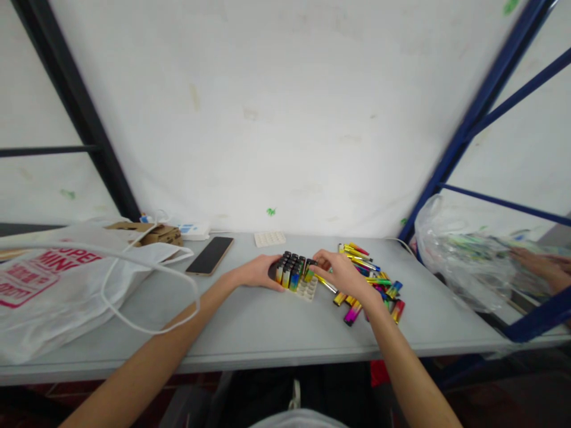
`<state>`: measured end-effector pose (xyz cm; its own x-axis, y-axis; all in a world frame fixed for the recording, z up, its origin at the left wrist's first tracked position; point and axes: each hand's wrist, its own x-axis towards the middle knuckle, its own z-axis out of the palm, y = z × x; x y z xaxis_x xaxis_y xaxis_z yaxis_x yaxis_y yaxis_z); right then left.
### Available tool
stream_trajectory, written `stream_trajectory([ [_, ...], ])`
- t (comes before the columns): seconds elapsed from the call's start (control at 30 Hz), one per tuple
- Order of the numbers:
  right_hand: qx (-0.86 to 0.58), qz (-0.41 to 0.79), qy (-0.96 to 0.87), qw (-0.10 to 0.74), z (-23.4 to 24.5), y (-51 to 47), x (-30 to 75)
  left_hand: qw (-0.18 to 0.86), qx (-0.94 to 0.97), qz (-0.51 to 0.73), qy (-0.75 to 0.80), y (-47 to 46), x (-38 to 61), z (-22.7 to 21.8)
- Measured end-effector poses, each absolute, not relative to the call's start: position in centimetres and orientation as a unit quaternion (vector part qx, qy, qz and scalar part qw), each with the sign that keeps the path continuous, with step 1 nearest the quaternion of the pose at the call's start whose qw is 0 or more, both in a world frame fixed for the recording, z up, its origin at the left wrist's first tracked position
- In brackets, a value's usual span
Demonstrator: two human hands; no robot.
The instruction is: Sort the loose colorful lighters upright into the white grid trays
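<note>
While our left hand point(261, 272) clasps upright lighters point(292, 265), our right hand point(336, 274) pinches one yellow-green lighter point(309, 275), pale tray point(307, 290) beneath

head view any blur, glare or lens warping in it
All in the head view: soft, fairly even light on the white wall; bright glints on the loose lighters; likely wide-angle stretch, the black post and blue post leaning outward; fine detail on the standing lighters too small to read; a co-worker's hand near the right edge looks soft.
</note>
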<state>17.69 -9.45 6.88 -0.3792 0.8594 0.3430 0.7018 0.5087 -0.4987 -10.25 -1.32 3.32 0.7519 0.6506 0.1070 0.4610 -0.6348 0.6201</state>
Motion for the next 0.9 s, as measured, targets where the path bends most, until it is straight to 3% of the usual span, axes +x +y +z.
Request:
stream_trajectory([
  [0.7, -0.490, 0.124, -0.806, 0.307, 6.37, -9.17, 17.18, 0.285, 0.891, 0.162, 0.313, -1.30, -10.16, 3.23],
  [0.9, -0.475, 0.155, -0.820, 0.277, 6.43, -9.54, 17.25, 0.286, 0.890, 0.167, 0.315, -1.56, -10.15, 3.43],
])
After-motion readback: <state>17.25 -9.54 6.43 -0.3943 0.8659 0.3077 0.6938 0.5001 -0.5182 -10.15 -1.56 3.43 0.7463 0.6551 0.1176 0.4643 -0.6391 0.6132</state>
